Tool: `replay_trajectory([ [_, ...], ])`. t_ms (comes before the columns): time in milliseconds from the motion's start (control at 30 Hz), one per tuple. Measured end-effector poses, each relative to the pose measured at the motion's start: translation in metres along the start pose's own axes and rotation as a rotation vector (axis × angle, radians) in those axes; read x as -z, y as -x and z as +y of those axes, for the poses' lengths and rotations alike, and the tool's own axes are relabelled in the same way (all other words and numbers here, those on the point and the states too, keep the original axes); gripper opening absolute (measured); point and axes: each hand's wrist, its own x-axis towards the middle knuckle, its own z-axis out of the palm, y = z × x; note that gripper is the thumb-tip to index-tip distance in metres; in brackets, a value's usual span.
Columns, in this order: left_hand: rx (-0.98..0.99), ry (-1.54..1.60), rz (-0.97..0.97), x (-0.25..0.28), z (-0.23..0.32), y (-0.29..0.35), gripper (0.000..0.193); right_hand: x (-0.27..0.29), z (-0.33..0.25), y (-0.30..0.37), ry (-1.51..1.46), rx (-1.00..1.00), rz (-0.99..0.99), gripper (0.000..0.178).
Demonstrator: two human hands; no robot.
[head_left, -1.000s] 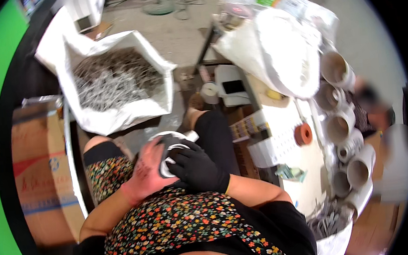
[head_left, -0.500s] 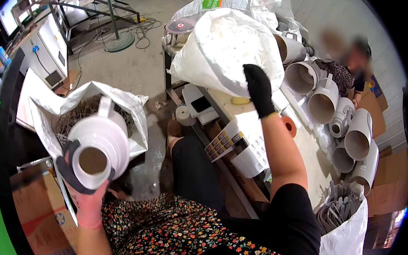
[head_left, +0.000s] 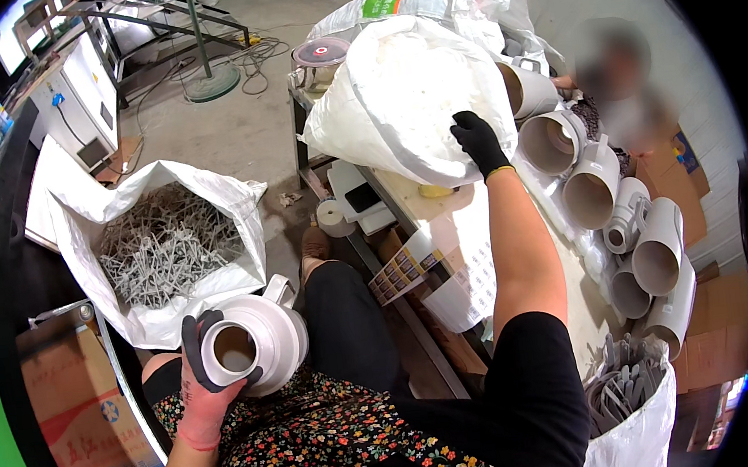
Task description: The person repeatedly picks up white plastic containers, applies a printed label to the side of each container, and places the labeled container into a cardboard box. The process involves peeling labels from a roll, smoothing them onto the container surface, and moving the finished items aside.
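A pale grey plastic pipe fitting (head_left: pixel 278 343) with a side branch rests low over my lap. My left hand (head_left: pixel 205 373), in a pink glove with dark fingers, is wrapped around its narrower open end. At the mouth of a large white sack (head_left: pixel 365 135) on the table is my right hand (head_left: pixel 479 144), in a black glove. Its fingers are curled together against the heap of white pieces (head_left: pixel 424 94) inside. Whatever they may hold is too small or hidden to make out.
Several grey pipe fittings (head_left: pixel 593 185) line the table's right side, near another person. A sack of thin grey plastic scraps (head_left: pixel 168 244) stands on the left floor. Label sheets (head_left: pixel 465 288) hang over the table edge. A sack of grey strips (head_left: pixel 628 443) stands lower right.
My left hand has brought the pipe fitting down and right, away from the scrap sack, toward my lap. My right hand's fingers have curled in at the white sack. The other person has shifted.
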Motion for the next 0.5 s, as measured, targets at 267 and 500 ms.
replay_trajectory([
  [267,0.032,-0.003,0.003,0.005,0.011,0.014,0.095,0.014,-0.050,0.003,0.082,0.045,0.180,0.022],
  [500,0.022,-0.075,-0.061,0.016,0.014,0.027,0.099,0.014,-0.079,0.015,0.454,0.426,0.273,0.033],
])
